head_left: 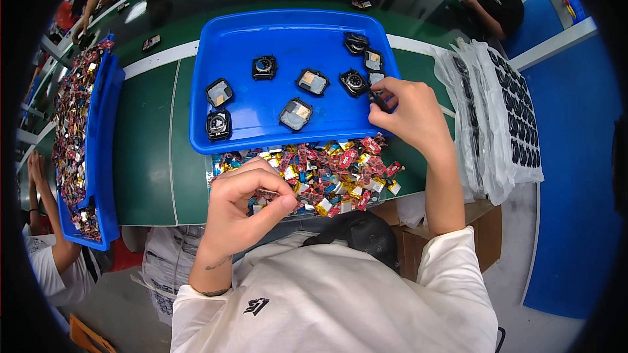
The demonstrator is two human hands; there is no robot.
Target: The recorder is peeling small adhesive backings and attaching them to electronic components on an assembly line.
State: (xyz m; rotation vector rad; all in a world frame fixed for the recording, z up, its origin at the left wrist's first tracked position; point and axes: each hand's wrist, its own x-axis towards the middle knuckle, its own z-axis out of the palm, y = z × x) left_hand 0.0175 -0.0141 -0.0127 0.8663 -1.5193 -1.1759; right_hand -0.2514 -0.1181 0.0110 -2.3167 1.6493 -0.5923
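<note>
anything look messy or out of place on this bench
Mostly the loose heap of small red, yellow and blue parts, lying on the green bench rather than in a tray. The black housings in the blue tray lie scattered at different angles. Nothing looks damaged.

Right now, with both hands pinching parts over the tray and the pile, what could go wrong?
1. The right hand pinches a small black housing at the blue tray's crowded right edge; it may knock the neighbouring housings.
2. The left hand pinches a small part over the pile of red and yellow parts at the table's near edge; loose pieces could slide off.
</note>
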